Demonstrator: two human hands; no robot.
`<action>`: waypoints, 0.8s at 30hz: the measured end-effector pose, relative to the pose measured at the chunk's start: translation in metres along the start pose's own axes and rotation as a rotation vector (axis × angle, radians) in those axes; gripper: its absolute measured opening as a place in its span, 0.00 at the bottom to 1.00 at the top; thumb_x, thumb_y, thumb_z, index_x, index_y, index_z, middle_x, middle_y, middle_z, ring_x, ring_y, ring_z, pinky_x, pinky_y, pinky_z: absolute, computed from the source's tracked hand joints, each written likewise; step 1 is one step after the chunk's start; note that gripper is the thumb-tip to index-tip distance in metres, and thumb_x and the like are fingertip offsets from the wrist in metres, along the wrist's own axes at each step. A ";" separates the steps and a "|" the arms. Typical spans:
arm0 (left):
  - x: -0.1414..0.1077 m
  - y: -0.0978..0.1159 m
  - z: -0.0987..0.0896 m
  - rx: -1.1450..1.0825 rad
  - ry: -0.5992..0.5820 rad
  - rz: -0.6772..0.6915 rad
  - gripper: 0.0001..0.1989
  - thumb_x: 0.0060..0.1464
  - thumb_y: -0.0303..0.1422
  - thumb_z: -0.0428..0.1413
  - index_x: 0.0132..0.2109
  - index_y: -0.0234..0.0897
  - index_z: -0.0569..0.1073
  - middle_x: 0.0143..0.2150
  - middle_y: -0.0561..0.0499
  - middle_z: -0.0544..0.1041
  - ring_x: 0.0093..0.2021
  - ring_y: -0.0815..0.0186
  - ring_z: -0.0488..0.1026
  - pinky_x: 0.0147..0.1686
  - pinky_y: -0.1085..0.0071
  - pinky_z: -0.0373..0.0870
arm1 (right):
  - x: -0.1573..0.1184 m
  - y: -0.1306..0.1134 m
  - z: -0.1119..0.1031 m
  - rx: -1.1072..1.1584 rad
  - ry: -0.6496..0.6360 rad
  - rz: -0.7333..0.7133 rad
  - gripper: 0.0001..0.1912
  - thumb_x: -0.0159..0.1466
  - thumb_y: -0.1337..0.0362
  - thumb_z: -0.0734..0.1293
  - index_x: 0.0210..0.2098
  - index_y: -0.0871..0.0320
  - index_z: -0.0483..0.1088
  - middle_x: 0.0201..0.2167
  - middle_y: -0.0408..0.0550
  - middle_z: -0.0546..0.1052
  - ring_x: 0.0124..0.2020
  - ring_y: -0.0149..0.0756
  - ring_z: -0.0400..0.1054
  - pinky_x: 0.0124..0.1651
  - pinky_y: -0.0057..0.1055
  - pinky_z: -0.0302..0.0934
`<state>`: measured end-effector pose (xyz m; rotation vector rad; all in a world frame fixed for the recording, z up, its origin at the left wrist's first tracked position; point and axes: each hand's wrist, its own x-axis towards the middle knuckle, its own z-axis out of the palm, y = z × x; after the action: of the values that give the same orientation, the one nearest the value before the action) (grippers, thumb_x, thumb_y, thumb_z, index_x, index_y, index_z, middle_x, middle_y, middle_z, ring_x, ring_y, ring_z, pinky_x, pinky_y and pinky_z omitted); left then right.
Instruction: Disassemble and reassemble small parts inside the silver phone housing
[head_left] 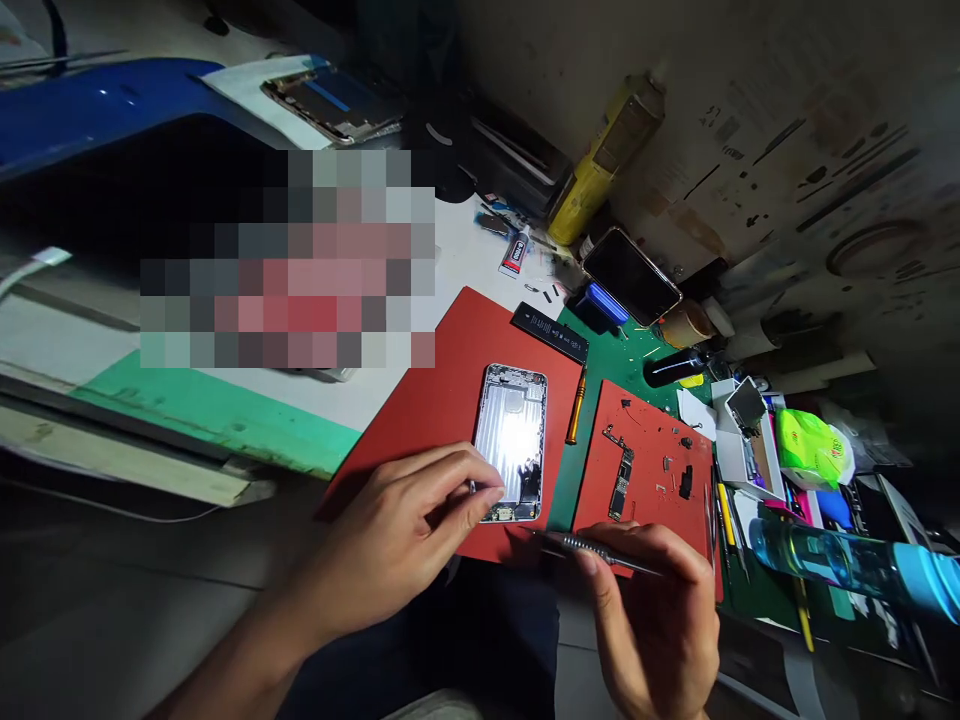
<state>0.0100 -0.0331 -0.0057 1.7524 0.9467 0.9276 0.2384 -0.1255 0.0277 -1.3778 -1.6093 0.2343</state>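
Observation:
A silver phone housing, its inside facing up and reflecting bright light, lies on a red mat. My left hand is at the housing's lower left edge, thumb and fingertips pressed together; whatever is between them is too small to name. In my right hand is a thin metal tool, pinched between thumb and fingers, its tip pointing left just below the housing's bottom end. A black battery lies above the housing, and an orange screwdriver is at its right.
A second red mat holds a logic board and several small parts. Beyond are a standing phone, a glue tube, a yellow can and a white box. A blue bottle lies at right.

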 end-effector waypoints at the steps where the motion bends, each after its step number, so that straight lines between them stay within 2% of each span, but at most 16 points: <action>1: 0.000 0.000 0.000 0.018 0.015 0.008 0.07 0.73 0.31 0.54 0.44 0.42 0.76 0.40 0.58 0.81 0.38 0.74 0.78 0.36 0.81 0.72 | 0.000 0.000 -0.001 -0.053 -0.022 -0.018 0.23 0.66 0.77 0.73 0.58 0.59 0.71 0.41 0.48 0.86 0.39 0.35 0.85 0.44 0.24 0.82; 5: -0.002 0.002 0.002 0.075 0.022 0.048 0.07 0.73 0.30 0.53 0.46 0.43 0.76 0.39 0.60 0.82 0.38 0.74 0.81 0.36 0.81 0.72 | 0.004 -0.004 0.000 -0.160 -0.084 -0.053 0.21 0.66 0.75 0.74 0.57 0.58 0.71 0.41 0.47 0.86 0.39 0.35 0.85 0.45 0.24 0.81; 11: -0.003 0.000 0.002 0.146 -0.005 0.097 0.09 0.74 0.30 0.51 0.50 0.44 0.76 0.45 0.59 0.84 0.44 0.71 0.83 0.45 0.77 0.74 | 0.006 -0.005 0.000 -0.207 -0.118 -0.053 0.20 0.68 0.74 0.74 0.57 0.58 0.70 0.41 0.47 0.85 0.38 0.35 0.85 0.45 0.26 0.82; 16: -0.002 -0.002 0.003 0.138 -0.023 0.099 0.10 0.75 0.31 0.50 0.49 0.43 0.76 0.43 0.58 0.84 0.42 0.70 0.82 0.43 0.74 0.74 | 0.009 -0.005 0.000 -0.229 -0.141 -0.075 0.20 0.68 0.74 0.73 0.58 0.59 0.70 0.41 0.47 0.86 0.39 0.33 0.86 0.46 0.23 0.81; 20: -0.003 -0.004 0.004 0.139 -0.043 0.089 0.10 0.75 0.30 0.49 0.50 0.43 0.76 0.44 0.57 0.84 0.42 0.68 0.82 0.43 0.72 0.74 | 0.015 -0.010 0.000 -0.262 -0.171 -0.122 0.19 0.69 0.74 0.72 0.57 0.58 0.69 0.40 0.46 0.86 0.37 0.33 0.85 0.43 0.23 0.81; 24: -0.004 -0.004 0.004 0.146 -0.063 0.084 0.10 0.75 0.31 0.49 0.51 0.44 0.76 0.44 0.56 0.84 0.42 0.66 0.82 0.42 0.70 0.74 | 0.024 -0.016 0.001 -0.265 -0.259 -0.106 0.14 0.70 0.73 0.72 0.53 0.54 0.70 0.36 0.42 0.85 0.34 0.34 0.84 0.36 0.25 0.81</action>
<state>0.0112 -0.0365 -0.0116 1.9465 0.9250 0.8692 0.2298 -0.1102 0.0503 -1.5026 -1.9792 0.1445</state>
